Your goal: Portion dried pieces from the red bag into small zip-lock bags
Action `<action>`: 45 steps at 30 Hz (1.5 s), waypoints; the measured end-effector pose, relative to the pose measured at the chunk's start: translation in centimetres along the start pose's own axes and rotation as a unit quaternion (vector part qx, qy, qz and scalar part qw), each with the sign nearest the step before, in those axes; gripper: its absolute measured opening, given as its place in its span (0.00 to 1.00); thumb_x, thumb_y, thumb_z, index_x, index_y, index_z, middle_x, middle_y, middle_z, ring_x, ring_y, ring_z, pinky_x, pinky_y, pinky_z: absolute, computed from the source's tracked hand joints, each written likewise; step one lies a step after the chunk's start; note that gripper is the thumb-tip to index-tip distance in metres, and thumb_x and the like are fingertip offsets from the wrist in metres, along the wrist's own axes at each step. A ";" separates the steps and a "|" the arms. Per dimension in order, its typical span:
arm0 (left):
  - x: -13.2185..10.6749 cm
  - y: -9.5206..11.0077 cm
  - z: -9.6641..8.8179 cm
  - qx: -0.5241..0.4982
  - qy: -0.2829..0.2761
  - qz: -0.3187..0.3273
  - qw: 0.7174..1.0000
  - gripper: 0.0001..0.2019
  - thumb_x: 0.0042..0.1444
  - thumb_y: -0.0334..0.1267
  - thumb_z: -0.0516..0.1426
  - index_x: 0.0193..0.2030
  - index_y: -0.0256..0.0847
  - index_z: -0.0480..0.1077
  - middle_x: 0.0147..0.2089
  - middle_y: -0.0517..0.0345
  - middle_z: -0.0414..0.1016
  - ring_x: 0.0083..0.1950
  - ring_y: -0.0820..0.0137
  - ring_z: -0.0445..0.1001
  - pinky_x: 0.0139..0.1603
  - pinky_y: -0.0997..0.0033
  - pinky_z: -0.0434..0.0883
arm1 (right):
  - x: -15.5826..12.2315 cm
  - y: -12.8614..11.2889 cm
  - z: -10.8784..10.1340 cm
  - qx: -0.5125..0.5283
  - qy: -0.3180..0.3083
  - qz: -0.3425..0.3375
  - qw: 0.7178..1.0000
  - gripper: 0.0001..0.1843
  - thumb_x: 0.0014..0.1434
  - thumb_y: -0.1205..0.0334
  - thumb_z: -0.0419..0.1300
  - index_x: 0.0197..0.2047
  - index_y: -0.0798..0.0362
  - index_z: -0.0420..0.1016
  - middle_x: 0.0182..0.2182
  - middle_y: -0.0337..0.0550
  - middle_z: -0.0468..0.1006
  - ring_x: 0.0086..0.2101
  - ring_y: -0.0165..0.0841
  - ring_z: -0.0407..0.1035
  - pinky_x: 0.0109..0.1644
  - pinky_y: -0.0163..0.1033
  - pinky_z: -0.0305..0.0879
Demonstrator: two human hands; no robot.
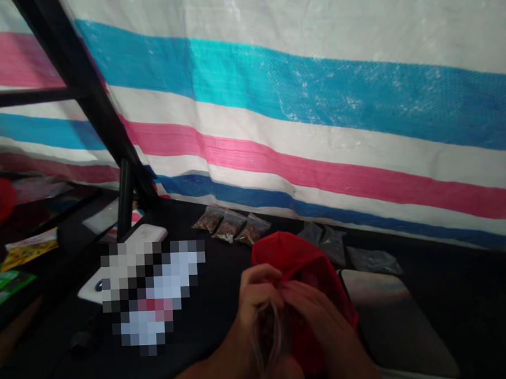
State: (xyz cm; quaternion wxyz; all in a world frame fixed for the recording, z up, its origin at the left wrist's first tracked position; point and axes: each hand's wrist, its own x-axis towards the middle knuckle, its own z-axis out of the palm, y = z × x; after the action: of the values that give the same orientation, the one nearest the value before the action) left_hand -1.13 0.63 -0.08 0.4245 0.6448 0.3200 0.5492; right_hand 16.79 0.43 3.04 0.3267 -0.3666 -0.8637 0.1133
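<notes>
My left hand [252, 307] and my right hand [326, 326] meet at the bottom centre, both pinching a small clear plastic pouch [268, 337] with brownish contents held between them. Right behind the hands sits a red bag [296, 260] on the black table [211, 303]. Three small filled clear packets [229, 227] lie in a row farther back, near the striped tarp.
A flat steel scale platform [393, 317] lies to the right. Grey packets [334, 242] rest behind it. A white device [146, 234] and a black metal post [124, 198] stand at left, with green and yellow packets [17, 264] at far left. A striped tarp [316, 97] closes the back.
</notes>
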 end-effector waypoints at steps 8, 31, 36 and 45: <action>0.5 -1.2 -1.1 0.062 0.003 0.032 0.998 0.46 0.34 0.69 0.68 0.60 0.52 0.67 0.62 0.44 0.63 0.64 0.43 0.65 0.59 0.46 0.71 | -0.2 0.3 -5.2 0.055 -0.034 0.155 0.986 0.27 0.52 0.70 0.64 0.55 0.43 0.73 0.49 0.42 0.83 0.47 0.39 0.79 0.52 0.40 0.75; 0.9 -0.4 -1.0 0.212 0.067 0.035 0.974 0.16 0.67 0.35 0.52 0.59 0.54 0.61 0.57 0.55 0.62 0.57 0.61 0.68 0.56 0.61 0.74 | -4.6 7.7 -16.5 -0.028 -0.010 0.337 0.941 0.27 0.63 0.41 0.61 0.61 0.43 0.74 0.59 0.48 0.77 0.58 0.46 0.73 0.56 0.48 0.75; 1.4 -0.6 -1.6 0.227 0.117 0.043 0.966 0.12 0.68 0.36 0.51 0.56 0.51 0.63 0.54 0.56 0.64 0.55 0.63 0.69 0.52 0.66 0.75 | -3.9 7.9 -15.5 0.005 -0.039 0.331 0.943 0.29 0.62 0.39 0.61 0.60 0.46 0.75 0.60 0.51 0.77 0.59 0.48 0.71 0.62 0.54 0.69; 1.8 -1.0 -1.6 0.253 0.151 0.062 0.954 0.10 0.68 0.39 0.52 0.54 0.49 0.65 0.51 0.57 0.68 0.51 0.65 0.71 0.49 0.71 0.75 | -4.2 9.3 -14.4 0.044 -0.099 0.362 0.926 0.37 0.54 0.39 0.69 0.63 0.46 0.72 0.67 0.53 0.67 0.67 0.53 0.57 0.72 0.59 0.51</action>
State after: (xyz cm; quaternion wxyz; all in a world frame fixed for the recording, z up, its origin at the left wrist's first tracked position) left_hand -2.30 2.91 -0.12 0.1591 0.6596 0.4682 0.5660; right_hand 33.50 3.36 7.91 0.1916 -0.6264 -0.6946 0.2973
